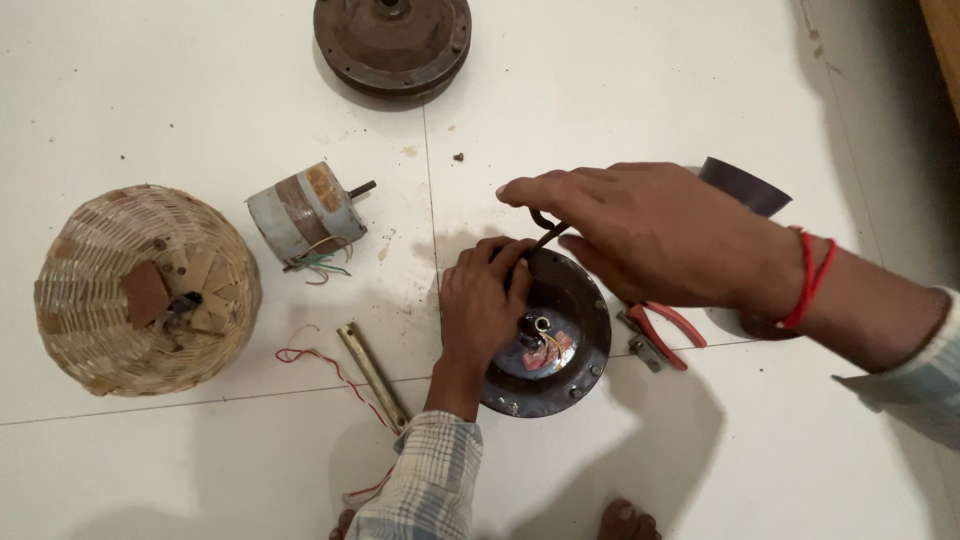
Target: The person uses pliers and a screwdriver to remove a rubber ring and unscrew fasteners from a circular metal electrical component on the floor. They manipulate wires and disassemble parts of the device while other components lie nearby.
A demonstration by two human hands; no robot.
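A dark round metal motor cover [575,345] lies on the white tiled floor, with a small shaft hole and reddish wires at its middle. My left hand [482,300] rests on its left rim, fingers curled over the edge. My right hand [640,235] reaches across from the right and pinches a thin dark metal tool [546,232], whose tip meets the cover's upper rim by my left fingers. A red thread band circles my right wrist.
Red-handled pliers [662,330] lie just right of the cover. A dark cup-shaped part [745,185] sits behind my right hand. Left are a small grey motor [305,213], a woven basket [145,288], a metal rod [372,375] and red wire. Another round housing [392,42] lies at the top.
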